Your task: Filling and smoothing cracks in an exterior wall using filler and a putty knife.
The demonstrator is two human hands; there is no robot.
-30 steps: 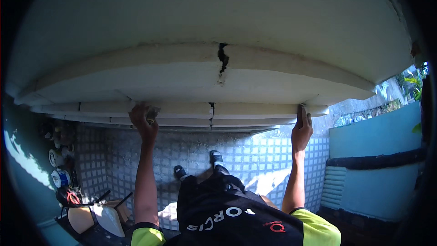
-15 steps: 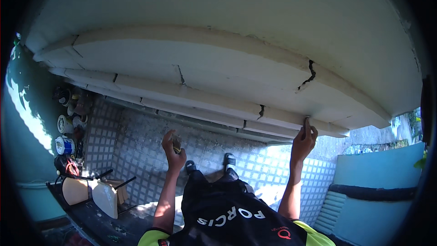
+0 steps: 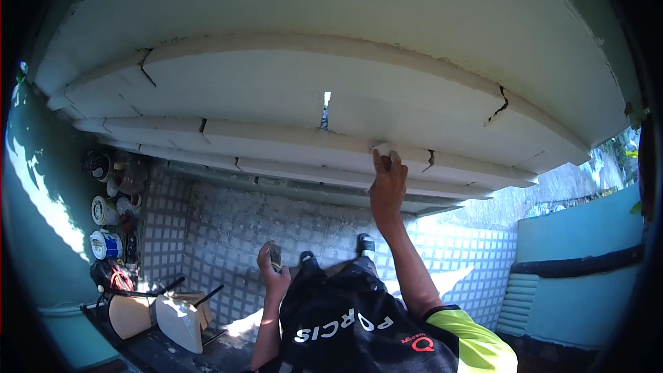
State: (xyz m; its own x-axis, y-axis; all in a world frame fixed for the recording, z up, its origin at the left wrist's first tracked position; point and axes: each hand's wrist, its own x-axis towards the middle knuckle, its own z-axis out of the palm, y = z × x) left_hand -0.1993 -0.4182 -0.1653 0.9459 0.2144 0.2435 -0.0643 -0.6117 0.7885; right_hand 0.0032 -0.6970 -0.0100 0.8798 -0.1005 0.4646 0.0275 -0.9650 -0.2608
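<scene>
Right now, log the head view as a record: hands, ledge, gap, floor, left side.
Left hand: gripping a small object, apart from the ledge; kind unclear
Right hand: fingertips at the ledge; whether it holds anything is unclear
Ledge: pale, one of several stepped bands
Gap: dark, just right of the right hand
Floor: grid pattern, partly sunlit
Left side: white-and-blue bucket, pale chair panel

Ledges (image 3: 276,135): cream-white, black cracks (image 3: 503,101)
Floor (image 3: 442,242): grey, pale square grid
Shirt (image 3: 331,307): black, neon-yellow sleeve (image 3: 476,340)
Low wall (image 3: 580,297): blue, black band (image 3: 580,262)
</scene>
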